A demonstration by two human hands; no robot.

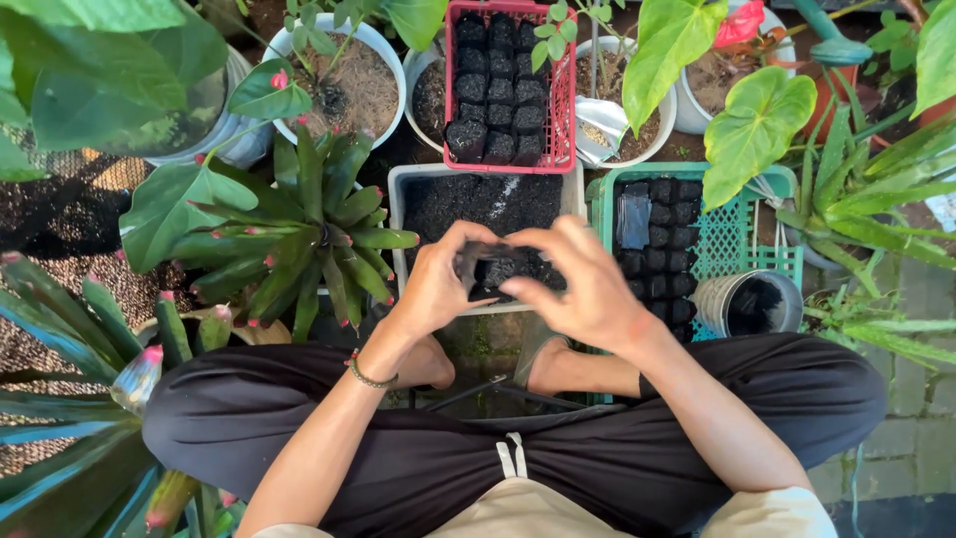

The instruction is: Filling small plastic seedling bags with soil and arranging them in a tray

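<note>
My left hand [436, 286] and my right hand [583, 284] together hold a small black plastic seedling bag [495, 267] filled with dark soil. The bag is held over the near edge of a grey rectangular tub [395, 207] of dark soil. My fingers pinch the bag's rim from both sides. I sit cross-legged in black trousers with my bare feet below the tub.
A red crate [565, 110] with several filled black bags stands behind the tub. A green crate [737, 239] with more bags sits at right, next to a small pot [747, 302]. White pots of soil stand at the back. Leafy plants crowd the left and right sides.
</note>
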